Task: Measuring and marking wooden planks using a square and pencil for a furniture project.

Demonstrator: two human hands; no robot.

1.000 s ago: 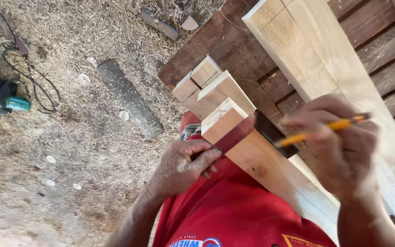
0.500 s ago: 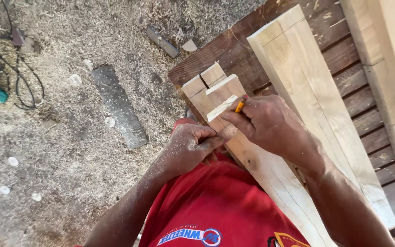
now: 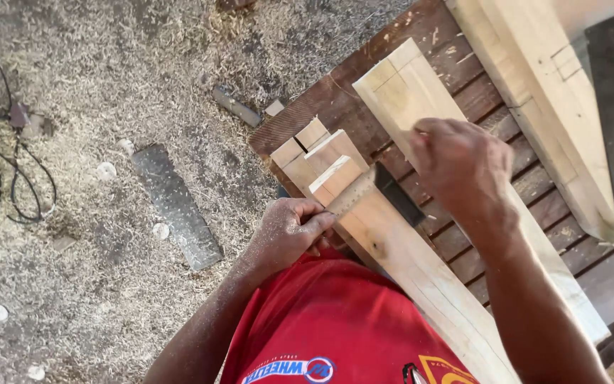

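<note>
Left hand [image 3: 289, 231] is pinched shut on the blade end of the try square [image 3: 367, 195], thumb and fingers pressing it flat across the near timber [image 3: 399, 259]. Right hand [image 3: 463, 167] is closed in a loose fist above that same timber, just past the square's dark stock. Can't tell what's inside the fist; nothing pokes out of it.

Reads as the marking-out step: square seated across the timber's end, right hand poised beside it. Judging from that, the next move needs the square kept hard against the timber edge, no slip, while a line is struck along the blade.

Relative to the near timber: the square crosses it close to the cut end, between the two hands. Short stepped offcuts [image 3: 314, 146] sit touching that end. A second long timber [image 3: 410, 92] lies just beside it, on the slatted dark bench [image 3: 477, 71]. Sawdust-covered ground [image 3: 108, 107] lies off the far side, with a dark flat strip [image 3: 177, 206] lying well apart.
</note>
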